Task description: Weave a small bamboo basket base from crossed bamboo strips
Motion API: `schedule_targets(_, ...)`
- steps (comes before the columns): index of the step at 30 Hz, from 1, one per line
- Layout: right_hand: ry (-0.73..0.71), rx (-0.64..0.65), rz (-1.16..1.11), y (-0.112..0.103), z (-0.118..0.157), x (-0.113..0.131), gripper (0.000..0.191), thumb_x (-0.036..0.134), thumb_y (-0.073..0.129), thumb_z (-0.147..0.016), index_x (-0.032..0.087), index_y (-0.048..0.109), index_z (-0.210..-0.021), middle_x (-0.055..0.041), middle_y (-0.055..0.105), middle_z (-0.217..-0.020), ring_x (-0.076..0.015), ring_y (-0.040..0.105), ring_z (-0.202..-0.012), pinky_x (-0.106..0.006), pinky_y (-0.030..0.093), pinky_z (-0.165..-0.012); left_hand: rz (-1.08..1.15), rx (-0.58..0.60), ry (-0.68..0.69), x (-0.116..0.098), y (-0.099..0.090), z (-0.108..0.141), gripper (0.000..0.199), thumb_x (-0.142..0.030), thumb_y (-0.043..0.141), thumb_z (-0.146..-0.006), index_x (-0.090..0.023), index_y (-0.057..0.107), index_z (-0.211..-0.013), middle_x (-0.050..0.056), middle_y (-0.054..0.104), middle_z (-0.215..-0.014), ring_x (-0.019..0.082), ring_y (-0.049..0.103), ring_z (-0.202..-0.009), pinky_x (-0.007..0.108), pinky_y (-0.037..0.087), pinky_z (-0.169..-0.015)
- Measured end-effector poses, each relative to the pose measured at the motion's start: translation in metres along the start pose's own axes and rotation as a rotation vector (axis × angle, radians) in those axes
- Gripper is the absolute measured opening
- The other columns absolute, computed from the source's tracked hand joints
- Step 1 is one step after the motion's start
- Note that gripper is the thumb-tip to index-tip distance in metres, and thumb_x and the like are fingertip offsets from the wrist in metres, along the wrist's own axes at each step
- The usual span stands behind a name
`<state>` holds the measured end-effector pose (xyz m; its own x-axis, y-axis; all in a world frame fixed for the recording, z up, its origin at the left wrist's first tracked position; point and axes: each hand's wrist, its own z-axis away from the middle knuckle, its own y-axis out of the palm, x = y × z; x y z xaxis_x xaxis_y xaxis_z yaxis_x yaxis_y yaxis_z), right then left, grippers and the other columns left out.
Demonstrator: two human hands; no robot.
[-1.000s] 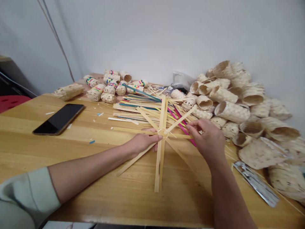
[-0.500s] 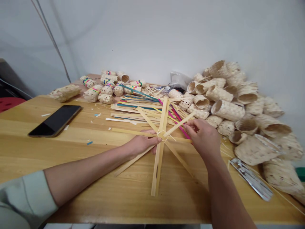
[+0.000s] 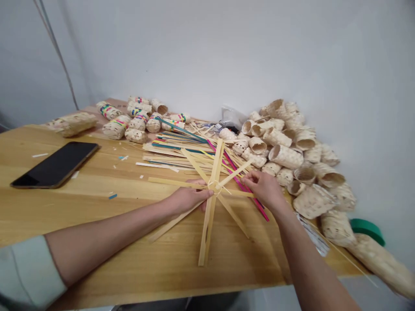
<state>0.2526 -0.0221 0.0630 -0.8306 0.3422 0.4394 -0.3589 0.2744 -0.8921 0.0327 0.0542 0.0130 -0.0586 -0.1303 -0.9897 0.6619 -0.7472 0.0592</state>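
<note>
My left hand [image 3: 193, 196] pinches the centre of a star of crossed pale strips [image 3: 207, 224], thumb on top and fingers beneath. A thin strip loops round the star's middle. My right hand [image 3: 261, 185] is closed at the star's right side, its fingertips pressed together near the right-pointing strips; what they pinch is too small to make out. Magenta strips [image 3: 262, 209] lie slanting beneath that hand. Behind the star is a pile of loose strips [image 3: 168, 151], mostly pale, some teal, yellow and magenta.
A black phone [image 3: 56, 164] lies at the left. Woven cylinders with coloured bands [image 3: 116, 126] stand at the back left, and a heap of plain woven cylinders [image 3: 287, 156] fills the right. A green roll [image 3: 368, 231] and a silvery packet [image 3: 313, 235] are at the right.
The view has shifted, so most things appear further left and the green roll shows more. My left hand still pinches the star's centre. My right hand has moved slightly down relative to the star.
</note>
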Motion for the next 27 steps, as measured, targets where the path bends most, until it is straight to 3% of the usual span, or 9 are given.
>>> schedule_targets(6,-0.099,0.329,-0.230,-0.035,-0.009,-0.013,0.039,0.057,0.060,-0.069,0.018,0.061,-0.071,0.0019,0.055,-0.064,-0.0124,0.045,-0.059,-0.027,0.036,-0.057,-0.114,0.171,0.109,-0.004,-0.008,0.004,0.025,-0.037,0.062,-0.080,-0.016,0.059,-0.067,-0.002,0.057,-0.059,0.011,0.053,-0.058,0.021,0.041,-0.059)
schedule_targets(11,-0.231,0.591,-0.274,-0.078,-0.012,0.006,0.034,0.052,0.065,-0.073,0.018,0.060,-0.075,0.0025,0.053,-0.066,-0.0109,0.043,-0.059,-0.025,0.034,-0.056,-0.060,0.436,0.114,-0.006,-0.010,0.006,0.025,-0.040,0.064,-0.079,-0.015,0.062,-0.076,-0.002,0.055,-0.061,0.010,0.050,-0.052,0.020,0.040,-0.050)
schedule_targets(14,-0.334,0.620,-0.138,-0.094,-0.016,0.022,0.032,0.049,0.063,-0.078,0.018,0.062,-0.073,0.0021,0.053,-0.065,-0.0109,0.043,-0.060,-0.026,0.033,-0.057,-0.088,0.498,0.101,-0.013,-0.007,0.009,0.021,-0.035,0.065,-0.078,-0.014,0.063,-0.078,-0.002,0.054,-0.060,0.009,0.049,-0.050,0.019,0.038,-0.047)
schedule_targets(17,-0.449,0.568,0.065,-0.099,-0.011,0.041,0.030,0.046,0.060,-0.081,0.018,0.065,-0.073,0.0006,0.058,-0.066,-0.0114,0.046,-0.059,-0.025,0.032,-0.057,-0.178,0.484,0.121,-0.019,-0.004,0.011,0.018,-0.030,0.064,-0.076,-0.015,0.062,-0.069,-0.002,0.054,-0.060,0.009,0.049,-0.050,0.018,0.037,-0.047)
schedule_targets(21,-0.772,0.192,0.485,-0.089,0.014,0.071,0.021,0.030,0.053,-0.088,0.019,0.067,-0.076,-0.0020,0.063,-0.076,-0.0118,0.050,-0.063,-0.026,0.026,-0.056,-0.284,0.428,0.105,-0.019,-0.002,0.011,0.017,-0.028,0.060,-0.078,-0.016,0.061,-0.066,-0.003,0.053,-0.054,0.009,0.048,-0.049,0.018,0.034,-0.046)
schedule_targets(23,-0.831,0.025,0.712,-0.079,0.025,0.084,0.026,0.018,0.046,-0.089,0.018,0.063,-0.070,-0.0020,0.058,-0.070,-0.0109,0.042,-0.055,-0.028,0.017,-0.051,-0.333,0.406,0.105,-0.018,-0.001,0.011,0.018,-0.027,0.058,-0.079,-0.016,0.059,-0.065,-0.003,0.053,-0.053,0.010,0.049,-0.050,0.019,0.035,-0.048)
schedule_targets(27,-0.974,-0.012,0.862,-0.053,0.028,0.099,0.028,0.009,0.039,-0.090,0.018,0.061,-0.076,-0.0021,0.056,-0.069,-0.0126,0.036,-0.054,-0.031,0.010,-0.051,-0.418,0.379,0.109,-0.018,0.001,0.013,0.021,-0.023,0.055,-0.079,-0.017,0.055,-0.059,-0.003,0.053,-0.051,0.010,0.048,-0.050,0.019,0.035,-0.050)
